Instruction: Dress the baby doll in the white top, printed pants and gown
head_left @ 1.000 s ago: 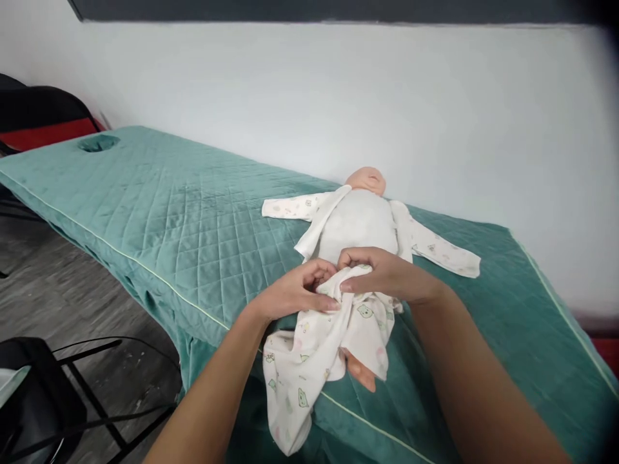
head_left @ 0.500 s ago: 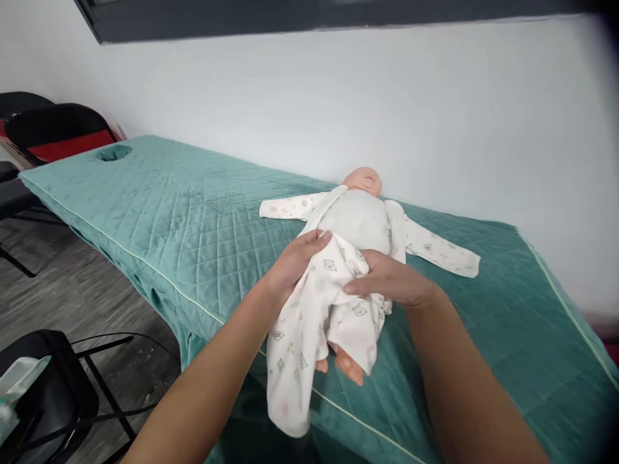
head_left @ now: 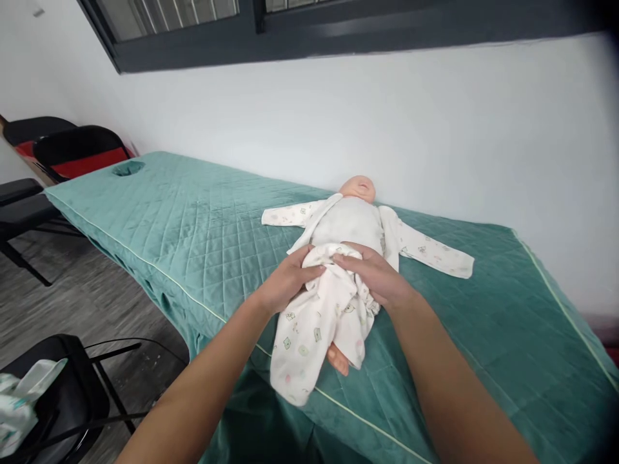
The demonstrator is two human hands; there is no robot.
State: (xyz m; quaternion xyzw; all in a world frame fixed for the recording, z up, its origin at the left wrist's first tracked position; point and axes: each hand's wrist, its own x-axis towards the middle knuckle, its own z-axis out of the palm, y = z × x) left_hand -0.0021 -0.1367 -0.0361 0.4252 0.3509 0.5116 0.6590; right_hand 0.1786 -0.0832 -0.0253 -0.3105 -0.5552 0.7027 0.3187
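Note:
A baby doll [head_left: 358,188] lies on its back on the green quilted bed, its head toward the wall. Its white printed top [head_left: 430,252] lies open, sleeves spread to both sides, over a plain pale front. My left hand [head_left: 286,278] grips one side of the waistband of white printed baby pants [head_left: 302,348]. My right hand [head_left: 374,270] holds the other side, thumb on top. The waistband is bunched between both hands above the doll's lower body. One pant leg hangs toward the bed's near edge. A doll foot [head_left: 338,359] sticks out beside it.
The green bed [head_left: 203,219] runs along a white wall beneath a dark window frame [head_left: 309,38], with a face hole [head_left: 128,168] at its far end. A black chair [head_left: 62,393] holding a pack of wipes [head_left: 22,399] stands at lower left; more chairs [head_left: 80,151] stand behind.
Both hands have shifted on the pants, and the waistband is now gathered into folds between them. The hanging pant leg has risen slightly, and the doll's other foot is now covered. The camera view has tilted up.

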